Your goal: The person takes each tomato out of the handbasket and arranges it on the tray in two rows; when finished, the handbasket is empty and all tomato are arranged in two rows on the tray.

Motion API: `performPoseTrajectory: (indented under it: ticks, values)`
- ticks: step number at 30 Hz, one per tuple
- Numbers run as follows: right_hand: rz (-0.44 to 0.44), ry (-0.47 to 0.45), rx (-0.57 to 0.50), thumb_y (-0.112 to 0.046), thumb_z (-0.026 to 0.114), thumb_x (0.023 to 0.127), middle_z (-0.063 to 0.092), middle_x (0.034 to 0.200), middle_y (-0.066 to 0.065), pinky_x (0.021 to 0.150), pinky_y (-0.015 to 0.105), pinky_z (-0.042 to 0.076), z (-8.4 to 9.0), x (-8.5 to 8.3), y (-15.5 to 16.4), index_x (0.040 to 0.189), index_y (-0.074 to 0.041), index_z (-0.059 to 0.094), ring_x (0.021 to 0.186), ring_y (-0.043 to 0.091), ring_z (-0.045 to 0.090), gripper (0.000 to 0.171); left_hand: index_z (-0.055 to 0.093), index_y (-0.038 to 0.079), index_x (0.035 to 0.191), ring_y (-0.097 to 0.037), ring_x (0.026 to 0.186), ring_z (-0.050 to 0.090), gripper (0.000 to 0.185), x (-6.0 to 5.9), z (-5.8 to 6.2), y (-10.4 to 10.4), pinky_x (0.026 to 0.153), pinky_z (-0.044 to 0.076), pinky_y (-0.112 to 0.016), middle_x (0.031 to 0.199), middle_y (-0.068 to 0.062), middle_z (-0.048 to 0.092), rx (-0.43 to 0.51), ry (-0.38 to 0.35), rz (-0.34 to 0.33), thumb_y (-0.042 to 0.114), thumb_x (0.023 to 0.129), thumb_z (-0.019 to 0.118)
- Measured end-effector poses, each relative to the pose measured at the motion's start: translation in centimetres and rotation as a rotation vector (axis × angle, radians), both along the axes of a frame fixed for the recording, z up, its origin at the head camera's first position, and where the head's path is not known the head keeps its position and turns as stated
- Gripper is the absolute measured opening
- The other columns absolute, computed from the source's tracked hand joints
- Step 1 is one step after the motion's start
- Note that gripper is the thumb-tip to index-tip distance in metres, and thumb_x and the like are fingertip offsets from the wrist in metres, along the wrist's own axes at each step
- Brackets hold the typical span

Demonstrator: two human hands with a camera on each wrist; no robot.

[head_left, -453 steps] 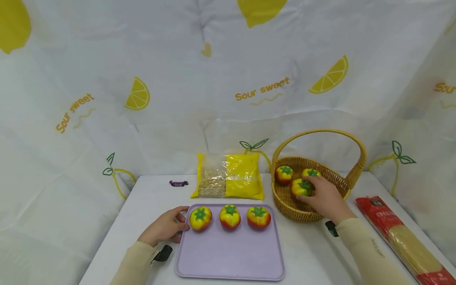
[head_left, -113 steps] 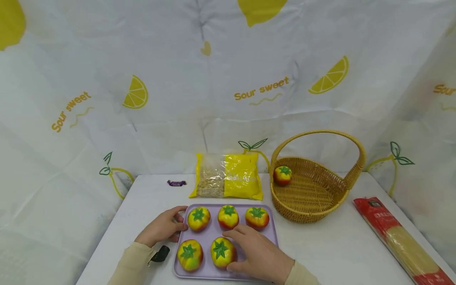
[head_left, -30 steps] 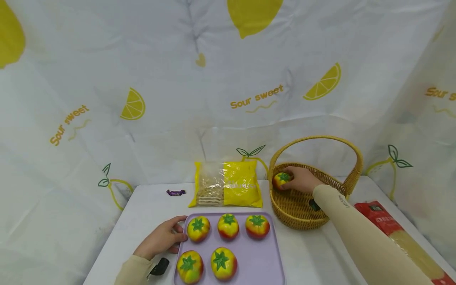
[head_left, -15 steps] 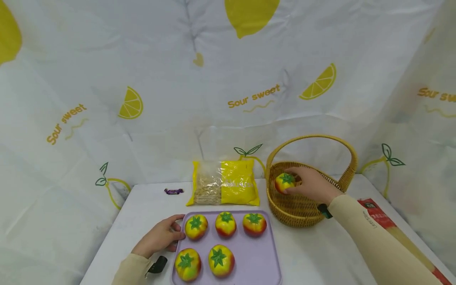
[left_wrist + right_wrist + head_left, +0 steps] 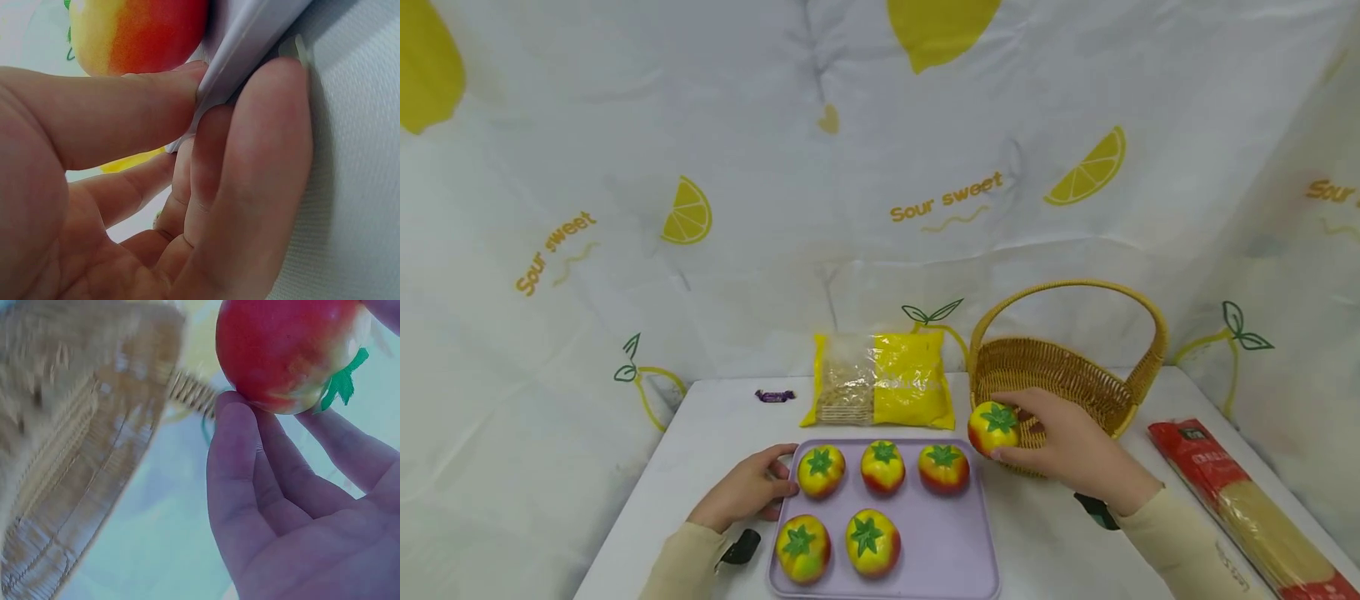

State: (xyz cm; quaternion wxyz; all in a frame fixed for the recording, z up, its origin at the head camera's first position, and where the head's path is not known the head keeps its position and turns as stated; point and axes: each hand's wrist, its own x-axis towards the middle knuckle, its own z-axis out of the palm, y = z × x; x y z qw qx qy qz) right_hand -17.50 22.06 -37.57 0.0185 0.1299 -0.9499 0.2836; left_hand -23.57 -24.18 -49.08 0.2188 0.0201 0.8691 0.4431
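Note:
In the head view my right hand (image 5: 1071, 442) holds a red-and-yellow toy tomato (image 5: 992, 429) with a green star-shaped top, over the gap between basket and tray. The right wrist view shows the fingers around this tomato (image 5: 287, 353). My left hand (image 5: 745, 487) grips the left edge of the lilac tray (image 5: 940, 546). In the left wrist view the thumb lies on the tray's rim (image 5: 234, 59) and the fingers curl against its outer side. On the tray sit three similar tomatoes (image 5: 882, 468) in the back row and two tomatoes (image 5: 872, 543) in front.
The wicker basket (image 5: 1045, 367) with a tall handle stands at the back right, nothing visible inside. A yellow packet (image 5: 913, 383) lies behind the tray, a purple-wrapped candy (image 5: 775, 396) to its left. A red noodle pack (image 5: 1247, 500) lies along the right side.
The right hand earlier put tomatoes in the tray's front row, then took the last one from the basket and carried it out toward the tray. The left hand stays at the tray edge.

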Motion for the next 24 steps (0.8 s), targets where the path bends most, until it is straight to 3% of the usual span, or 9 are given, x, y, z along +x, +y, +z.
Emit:
performPoseTrajectory:
  ticks: [7, 12, 21, 24]
  values:
    - [0.031, -0.086, -0.017, -0.054, 0.091, 0.084, 0.068, 0.132, -0.007, 0.092, 0.037, 0.064, -1.7, 2.6, -2.9, 0.143, -0.028, 0.066, 0.111, 0.011, 0.065, 0.07, 0.055, 0.015, 0.156, -0.021, 0.073, 0.063, 0.066, -0.1, 0.0, 0.1, 0.066, 0.066, -0.035, 0.11, -0.01, 0.061, 0.006, -0.011, 0.014, 0.014, 0.095, 0.081]
    - [0.074, -0.181, -0.055, -0.057, 0.091, 0.082, 0.066, 0.129, -0.007, 0.087, 0.036, 0.064, -3.2, 3.9, -4.4, 0.144, -0.031, 0.065, 0.109, 0.012, 0.063, 0.072, 0.056, 0.017, 0.155, -0.021, 0.072, 0.063, 0.065, -0.2, -0.1, 0.1, 0.066, 0.066, -0.035, 0.11, -0.009, 0.062, 0.008, -0.006, 0.018, 0.014, 0.095, 0.081]
    - [0.141, -0.235, -0.056, -0.06, 0.089, 0.082, 0.063, 0.125, -0.009, 0.076, 0.025, 0.055, -5.9, 4.8, -5.7, 0.145, -0.027, 0.065, 0.097, 0.01, 0.059, 0.075, 0.055, 0.013, 0.155, -0.021, 0.071, 0.063, 0.066, -0.1, 0.0, 0.2, 0.065, 0.066, -0.035, 0.109, -0.01, 0.061, 0.018, 0.004, 0.005, 0.013, 0.095, 0.082]
    - [0.127, -0.284, -0.05, -0.06, 0.09, 0.081, 0.065, 0.131, -0.007, 0.084, 0.032, 0.059, -6.5, 5.0, -6.0, 0.142, -0.028, 0.065, 0.102, 0.011, 0.059, 0.073, 0.055, 0.014, 0.155, -0.021, 0.072, 0.063, 0.066, 0.0, 0.2, 0.2, 0.065, 0.066, -0.034, 0.109, -0.01, 0.061, 0.015, -0.007, 0.014, 0.013, 0.095, 0.081]
